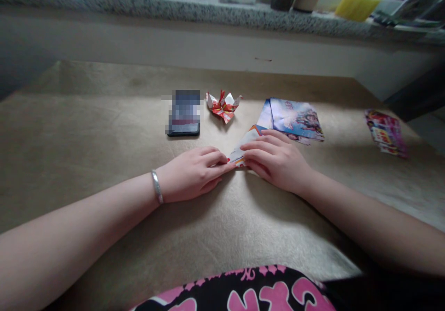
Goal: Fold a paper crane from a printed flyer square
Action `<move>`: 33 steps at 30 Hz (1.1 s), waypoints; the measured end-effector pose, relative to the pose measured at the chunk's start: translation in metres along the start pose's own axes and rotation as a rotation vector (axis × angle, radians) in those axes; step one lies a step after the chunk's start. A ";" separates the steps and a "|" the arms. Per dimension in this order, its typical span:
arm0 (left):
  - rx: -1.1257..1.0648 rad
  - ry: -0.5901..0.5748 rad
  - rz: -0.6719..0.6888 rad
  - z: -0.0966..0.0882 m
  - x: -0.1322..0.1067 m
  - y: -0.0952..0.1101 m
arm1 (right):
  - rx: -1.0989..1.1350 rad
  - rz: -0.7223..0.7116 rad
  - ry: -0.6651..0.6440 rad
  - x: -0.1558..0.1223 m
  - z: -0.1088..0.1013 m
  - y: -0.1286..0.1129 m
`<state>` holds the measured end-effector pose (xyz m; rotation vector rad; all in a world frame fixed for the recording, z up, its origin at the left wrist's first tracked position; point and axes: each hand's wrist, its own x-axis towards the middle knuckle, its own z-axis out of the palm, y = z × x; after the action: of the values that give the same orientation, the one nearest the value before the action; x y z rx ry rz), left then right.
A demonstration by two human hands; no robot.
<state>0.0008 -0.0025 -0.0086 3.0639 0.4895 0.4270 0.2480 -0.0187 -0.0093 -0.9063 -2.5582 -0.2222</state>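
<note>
A folded sheet of paper (243, 146), white on its upper face with orange and blue edges, lies on the table between my hands. My left hand (200, 172), a silver bracelet (157, 187) at its wrist, pinches the near left corner of the paper with its fingertips. Bent over the paper's right side, my right hand (274, 155) holds it with fingers on top and thumb by the near edge; part of the sheet is hidden beneath. Just beyond stands a red and white origami figure (223, 107) with pointed flaps.
A phone (184, 114), its screen blurred, lies left of the origami figure. Printed sheets (295, 116) are stacked behind my right hand, and colourful strips (386, 135) lie far right on the table (104, 116). Bottles and a yellow item (358, 6) stand on the stone sill (208, 12).
</note>
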 end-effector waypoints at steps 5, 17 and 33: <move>-0.004 -0.026 -0.007 0.000 -0.001 -0.001 | 0.139 -0.025 -0.082 0.001 0.007 0.000; -0.038 -0.019 -0.002 0.000 -0.002 -0.003 | 0.248 -0.031 -0.047 -0.003 0.010 0.007; -0.048 -0.029 -0.026 0.000 -0.002 0.005 | 0.171 -0.001 -0.059 -0.003 0.012 0.012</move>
<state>0.0004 -0.0076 -0.0092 3.0094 0.5098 0.3878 0.2542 -0.0076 -0.0209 -0.8590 -2.5841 0.0239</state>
